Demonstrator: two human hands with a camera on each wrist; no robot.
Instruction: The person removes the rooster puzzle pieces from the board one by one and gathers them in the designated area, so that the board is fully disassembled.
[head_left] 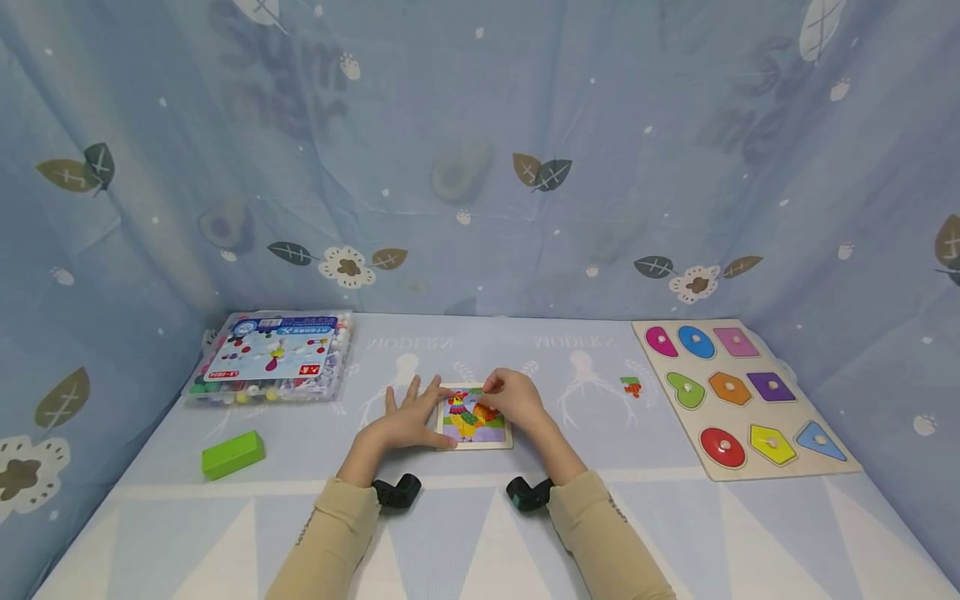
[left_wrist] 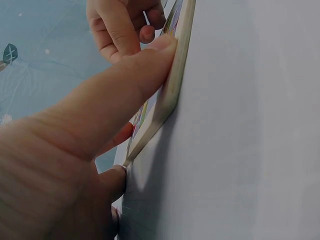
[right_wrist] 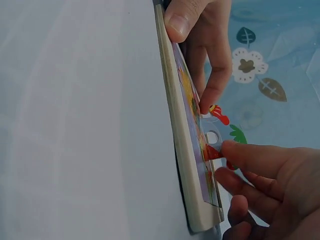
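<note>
A small wooden jigsaw board (head_left: 487, 446) with a rooster picture lies flat in the middle of the table. My left hand (head_left: 405, 423) rests at its left side, fingers spread, the thumb pressing on the near left corner and the index finger touching the far left corner. At the far right part of the picture, my right hand (head_left: 519, 400) pinches a jigsaw piece (right_wrist: 215, 152) between thumb and index finger, low over the board. Red shows on the piece; the fingertips cover part of it. Another jigsaw piece (head_left: 632, 387), green and red-orange, lies to the right.
At the back left stands a clear plastic case (head_left: 341, 354) of colourful beads, with a green block (head_left: 233, 455) in front of it. A wooden shape board (head_left: 701, 425) with several knobbed shapes lies on the right. Patterned curtains (head_left: 480, 167) enclose the table's back and sides.
</note>
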